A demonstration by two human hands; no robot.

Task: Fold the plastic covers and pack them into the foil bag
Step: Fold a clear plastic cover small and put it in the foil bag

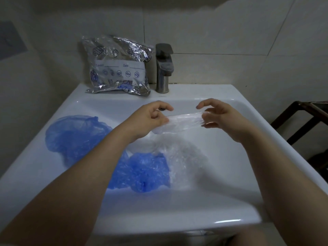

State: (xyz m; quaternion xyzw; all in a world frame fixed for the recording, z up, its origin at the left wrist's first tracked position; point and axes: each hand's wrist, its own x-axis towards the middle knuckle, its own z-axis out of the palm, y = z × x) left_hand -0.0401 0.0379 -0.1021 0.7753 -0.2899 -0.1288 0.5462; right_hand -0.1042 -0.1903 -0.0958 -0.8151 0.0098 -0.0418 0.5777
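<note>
A dim tiled washroom, with a white sink (177, 206) filling most of the view and a steel faucet (164, 68) standing at its back ledge, at about twelve o'clock. Just beside the faucet, toward eleven o'clock, the foil bag (117, 65) leans upright against the wall, its mouth crumpled at the top.

Over the basin's centre, the left hand (152, 118) and right hand (218, 118) hold a clear plastic cover (184, 120) stretched between them. Each hand pinches one end with curled fingers and thumb, so the cover's long axis runs straight from nine to three o'clock, level and taut above the sink.

Below the hands lie more covers: a large blue cover (74, 135) at nine o'clock, a crumpled blue cover (147, 173) at six, and a clear crumpled cover (184, 160) touching its right edge.

The fold probably means bringing the two ends together across that axis. The bag lies up and to the left of the cover, so the left hand is the nearer one for packing.
</note>
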